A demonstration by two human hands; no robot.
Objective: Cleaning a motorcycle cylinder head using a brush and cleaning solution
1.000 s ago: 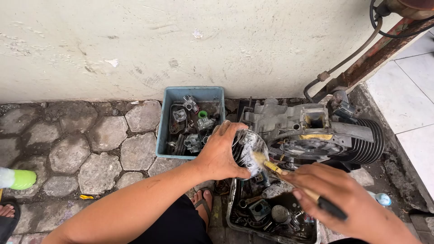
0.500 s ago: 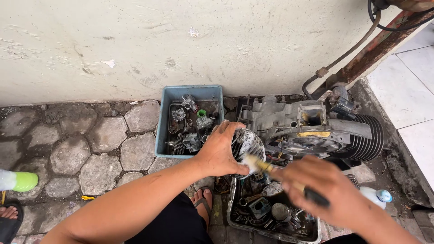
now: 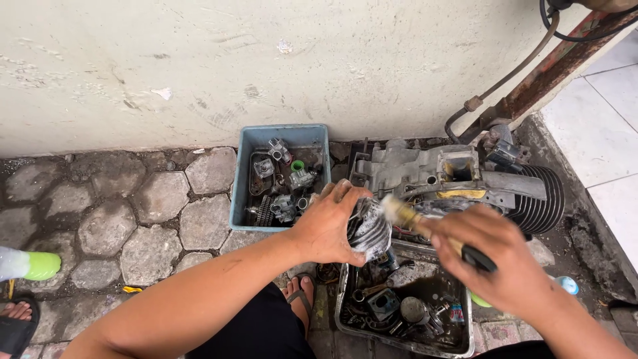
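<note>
Down at the far left edge of the paved ground, a green and white bottle [image 3: 26, 264] lies on the hexagonal stones, with someone's sandalled foot [image 3: 14, 326] just below it at the bottom left corner. Further right, against the foot of the pale wall [image 3: 199, 66], sits a blue plastic tub [image 3: 247, 174] filled with small grey metal parts, a toothed gear and a green cap among them.

Just right of the tub, the person's left hand [image 3: 327, 226] is closed around a round, finned metal part [image 3: 369, 229] wet with soapy foam, fingers curled over its top and thumb underneath, holding it up above the near end of a dark metal tray [image 3: 345, 296]. That tray rests on the stones by the person's own bare toes and holds oily liquid and loose engine bits.

Right hand [image 3: 495, 256] grips the black handle of a brush [image 3: 425, 229], fingers wrapped tight, its pale bristle end touching the upper right side of the finned part.

Behind both hands lies a grey engine block [image 3: 458, 183] with dark cooling fins at its right end, close to the wall. A rusty bar [image 3: 551, 73] and a hose lean up toward the top right corner, beside white floor tiles [image 3: 605, 133].
</note>
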